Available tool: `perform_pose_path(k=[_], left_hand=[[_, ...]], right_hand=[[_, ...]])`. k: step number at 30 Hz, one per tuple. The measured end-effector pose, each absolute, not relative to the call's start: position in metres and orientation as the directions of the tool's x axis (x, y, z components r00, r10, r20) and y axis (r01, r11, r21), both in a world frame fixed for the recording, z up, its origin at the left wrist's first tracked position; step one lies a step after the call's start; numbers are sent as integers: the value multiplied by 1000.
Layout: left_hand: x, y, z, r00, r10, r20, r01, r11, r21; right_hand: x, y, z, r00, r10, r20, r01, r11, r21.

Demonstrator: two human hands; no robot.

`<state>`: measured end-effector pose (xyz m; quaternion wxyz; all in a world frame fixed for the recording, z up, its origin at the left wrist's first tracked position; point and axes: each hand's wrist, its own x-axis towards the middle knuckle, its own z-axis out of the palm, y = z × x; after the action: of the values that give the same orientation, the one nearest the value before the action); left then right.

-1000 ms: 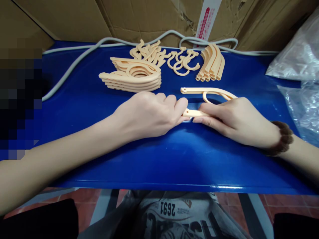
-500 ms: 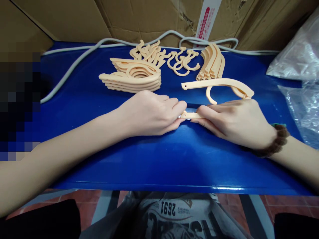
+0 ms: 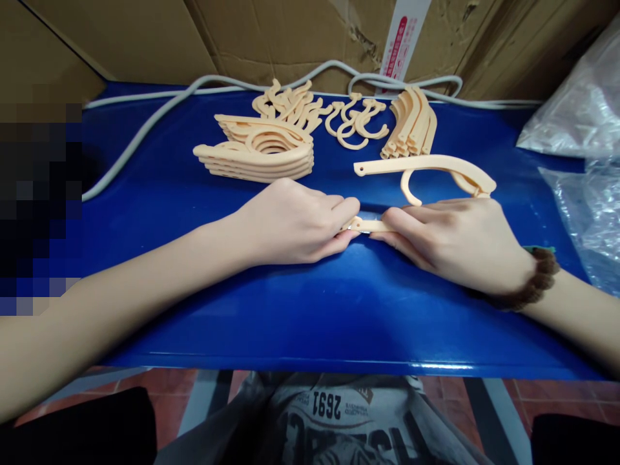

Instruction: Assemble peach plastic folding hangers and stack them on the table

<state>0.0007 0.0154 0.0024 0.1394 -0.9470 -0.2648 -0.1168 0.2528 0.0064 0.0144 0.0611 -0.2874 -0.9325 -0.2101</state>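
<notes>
A slim beige plastic hanger piece (image 3: 372,226) spans the gap between my two hands, low over the blue tabletop. My left hand (image 3: 300,219) pinches one end, where a small round hole shows; a bit of another beige part sticks out at those fingertips. Thumb and fingers of my right hand (image 3: 445,232) close round the other end, most of it hidden in the palm. Just beyond the right hand lies a curved hanger arm (image 3: 431,164) with a hook (image 3: 409,187) joined to it, partly covered by the knuckles.
Stacked folded hangers (image 3: 254,160) lie behind my left hand. Loose hooks (image 3: 356,123), small curved parts (image 3: 290,103) and a bundle of hanger arms (image 3: 411,123) sit farther back. A grey cable (image 3: 194,81) runs before cardboard (image 3: 290,39). Clear plastic bags (image 3: 576,110) are at right.
Both hands stay almost in place on the hanger piece. The left fingertips have shifted slightly, and more of the beige part at the joint shows. The other parts have not moved.
</notes>
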Motion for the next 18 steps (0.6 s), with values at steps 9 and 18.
perform_pose_path(k=[9,18], left_hand=[[1,15,4,826,492,276,545,-821,-168],[3,14,6,818,517,252,561,-814,-151]], right_hand=[[253,7,13,-824,509,251,567,752,336],[255,8,14,-818,525,236,575,755,314]])
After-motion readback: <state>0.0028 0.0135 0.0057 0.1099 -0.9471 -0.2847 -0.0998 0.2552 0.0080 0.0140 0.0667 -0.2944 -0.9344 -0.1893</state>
